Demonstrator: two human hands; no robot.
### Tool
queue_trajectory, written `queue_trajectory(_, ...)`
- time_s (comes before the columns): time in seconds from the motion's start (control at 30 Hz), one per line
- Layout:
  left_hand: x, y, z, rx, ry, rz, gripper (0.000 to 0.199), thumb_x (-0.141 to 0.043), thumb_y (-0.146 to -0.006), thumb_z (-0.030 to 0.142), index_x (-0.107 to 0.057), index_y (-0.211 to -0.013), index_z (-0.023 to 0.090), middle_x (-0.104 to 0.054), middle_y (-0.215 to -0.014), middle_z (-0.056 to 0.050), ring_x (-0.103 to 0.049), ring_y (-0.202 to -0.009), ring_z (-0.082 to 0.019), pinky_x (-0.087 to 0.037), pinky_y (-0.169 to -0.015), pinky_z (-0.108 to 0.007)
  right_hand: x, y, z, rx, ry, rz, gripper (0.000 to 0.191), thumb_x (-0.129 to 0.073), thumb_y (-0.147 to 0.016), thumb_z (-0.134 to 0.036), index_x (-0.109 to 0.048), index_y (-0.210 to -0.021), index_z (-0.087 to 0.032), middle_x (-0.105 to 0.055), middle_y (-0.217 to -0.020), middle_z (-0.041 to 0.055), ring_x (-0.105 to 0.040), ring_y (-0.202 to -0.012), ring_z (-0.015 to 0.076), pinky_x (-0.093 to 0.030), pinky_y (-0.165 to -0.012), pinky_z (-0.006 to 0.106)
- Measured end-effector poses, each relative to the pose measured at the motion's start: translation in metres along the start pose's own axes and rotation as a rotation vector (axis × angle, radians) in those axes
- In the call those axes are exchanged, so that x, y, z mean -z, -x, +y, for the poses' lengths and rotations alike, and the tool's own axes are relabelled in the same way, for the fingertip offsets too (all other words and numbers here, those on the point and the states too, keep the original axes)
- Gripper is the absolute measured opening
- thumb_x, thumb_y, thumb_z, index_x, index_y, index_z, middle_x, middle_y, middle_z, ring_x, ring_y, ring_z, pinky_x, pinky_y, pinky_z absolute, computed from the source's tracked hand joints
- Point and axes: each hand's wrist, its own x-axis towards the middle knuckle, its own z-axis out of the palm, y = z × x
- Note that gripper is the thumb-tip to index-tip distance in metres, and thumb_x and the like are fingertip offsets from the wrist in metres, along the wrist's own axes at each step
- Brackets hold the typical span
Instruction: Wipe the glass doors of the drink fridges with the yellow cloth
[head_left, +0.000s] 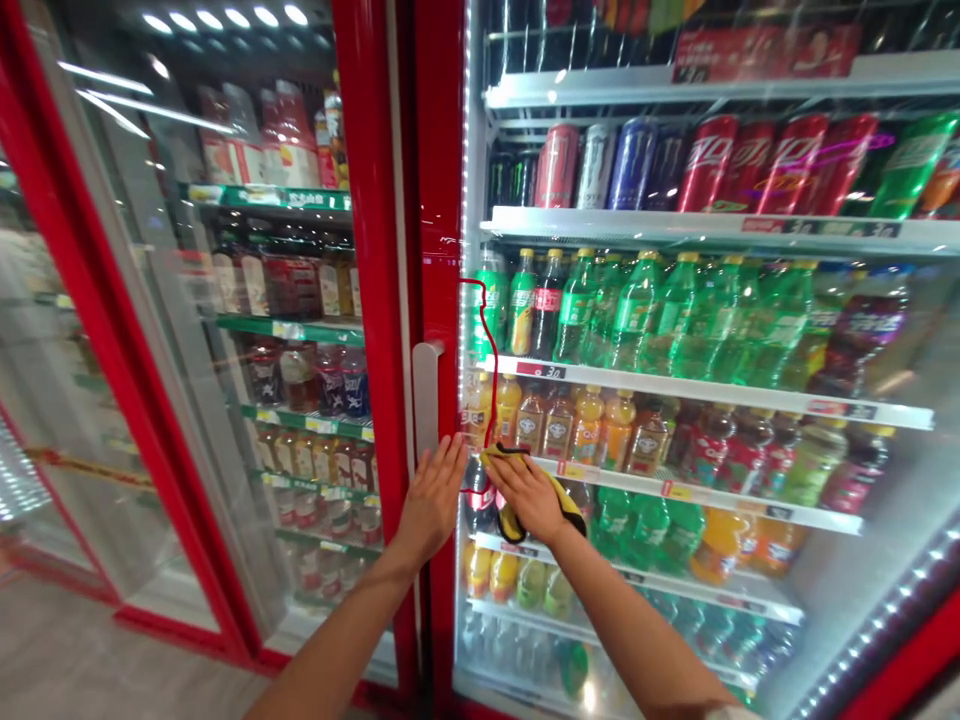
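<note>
My right hand (529,492) presses a yellow cloth (565,508) with a dark edge flat against the glass door (720,395) of a drinks fridge. Its fingers lie stretched over the cloth, pointing up and left. Just left of it, my left hand (433,500) rests with extended fingers on the red door frame (442,240), at the lower end of the grey door handle (427,395). Nothing shows in the left hand. A thin red outline (495,365) runs on the glass above the cloth.
Behind the glass, shelves hold soda cans (709,165), green bottles (637,310) and juice bottles (589,425). On the left stands another red-framed fridge door with cartons and bottles (289,285) behind it. Grey floor (135,665) shows at the lower left.
</note>
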Motion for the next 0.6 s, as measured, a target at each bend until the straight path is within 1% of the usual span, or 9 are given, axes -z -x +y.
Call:
queue_trajectory(0.07, -0.005, -0.007, 0.004, -0.019, 0.012, 0.008, 0.071, -0.035, -0.094, 0.01, -0.009, -0.16, 0.015, -0.026, -0.164, -0.01, -0.017, -0.154, -0.022, -0.019, -0.126, -0.045, 0.018, -0.018, 0.024, -0.068, 0.019, 0.046, 0.055, -0.047, -0.099, -0.015, -0.041, -0.152, -0.027, -0.049, -0.154, 0.0038, -0.044, -0.139, 0.0212, -0.026, -0.122, 0.043)
queue_trajectory(0.1, -0.008, -0.01, 0.006, -0.025, 0.012, 0.008, 0.072, -0.036, -0.093, 0.011, -0.01, -0.16, 0.014, -0.026, -0.164, -0.01, -0.016, -0.154, -0.022, -0.018, -0.126, -0.045, 0.027, -0.018, 0.037, -0.115, 0.042, 0.079, 0.056, -0.046, -0.099, -0.014, -0.041, -0.153, -0.028, -0.049, -0.154, 0.0041, -0.043, -0.14, 0.0216, -0.024, -0.122, 0.045)
queue_trajectory(0.13, -0.011, -0.011, 0.01, -0.031, 0.007, 0.004, 0.072, -0.038, -0.093, 0.012, -0.01, -0.16, 0.014, -0.025, -0.164, -0.009, -0.015, -0.155, -0.022, -0.017, -0.126, -0.044, 0.034, -0.012, 0.048, -0.17, 0.071, 0.115, 0.057, -0.045, -0.098, -0.013, -0.041, -0.153, -0.029, -0.049, -0.154, 0.005, -0.043, -0.14, 0.0225, -0.023, -0.122, 0.047)
queue_trajectory(0.2, -0.016, -0.01, 0.018, -0.046, -0.013, -0.008, 0.073, -0.04, -0.093, 0.014, -0.011, -0.16, 0.013, -0.023, -0.165, -0.01, -0.014, -0.155, -0.023, -0.015, -0.126, -0.044, 0.04, 0.018, 0.059, -0.29, 0.131, 0.18, 0.06, -0.044, -0.097, -0.01, -0.039, -0.154, -0.029, -0.049, -0.153, 0.0081, -0.043, -0.141, 0.0254, -0.024, -0.121, 0.051)
queue_trajectory(0.3, -0.023, -0.004, 0.033, -0.051, -0.04, -0.012, 0.074, -0.043, -0.092, 0.016, -0.016, -0.16, 0.012, -0.022, -0.165, -0.01, -0.014, -0.155, -0.024, -0.013, -0.127, -0.044, 0.026, 0.074, 0.045, -0.425, 0.189, 0.217, 0.062, -0.044, -0.095, -0.008, -0.038, -0.154, -0.026, -0.051, -0.15, 0.0138, -0.043, -0.14, 0.0301, -0.027, -0.117, 0.058)
queue_trajectory(0.37, -0.027, -0.003, 0.042, -0.066, -0.034, -0.013, 0.073, -0.044, -0.09, 0.015, -0.02, -0.159, 0.014, -0.023, -0.165, -0.009, -0.014, -0.155, -0.023, -0.011, -0.127, -0.042, 0.012, 0.096, 0.028, -0.386, 0.182, 0.164, 0.063, -0.044, -0.093, -0.005, -0.041, -0.153, -0.025, -0.055, -0.147, 0.0134, -0.045, -0.137, 0.0296, -0.03, -0.116, 0.057)
queue_trajectory(0.47, -0.031, -0.011, 0.054, -0.129, 0.002, -0.028, 0.073, -0.046, -0.088, 0.014, -0.026, -0.158, 0.018, -0.024, -0.165, -0.006, -0.015, -0.155, -0.022, -0.012, -0.127, -0.041, 0.011, 0.092, 0.021, -0.229, 0.132, 0.035, 0.061, -0.045, -0.093, -0.006, -0.046, -0.15, -0.027, -0.057, -0.147, 0.0064, -0.046, -0.136, 0.0248, -0.028, -0.118, 0.05)
queue_trajectory(0.53, -0.033, -0.022, 0.062, -0.169, 0.026, -0.039, 0.074, -0.048, -0.087, 0.015, -0.027, -0.158, 0.02, -0.023, -0.166, -0.005, -0.016, -0.155, -0.023, -0.015, -0.127, -0.043, 0.026, 0.077, 0.04, -0.208, 0.121, 0.005, 0.06, -0.047, -0.094, -0.008, -0.046, -0.15, -0.029, -0.055, -0.149, 0.0042, -0.045, -0.137, 0.023, -0.026, -0.12, 0.047)
queue_trajectory(0.6, -0.035, -0.032, 0.069, -0.199, 0.044, -0.045, 0.075, -0.05, -0.086, 0.016, -0.027, -0.158, 0.02, -0.022, -0.166, -0.006, -0.016, -0.155, -0.025, -0.016, -0.127, -0.044, 0.047, 0.071, 0.069, -0.305, 0.152, 0.04, 0.061, -0.046, -0.094, -0.009, -0.044, -0.151, -0.03, -0.051, -0.152, 0.0061, -0.042, -0.14, 0.0243, -0.025, -0.12, 0.05)
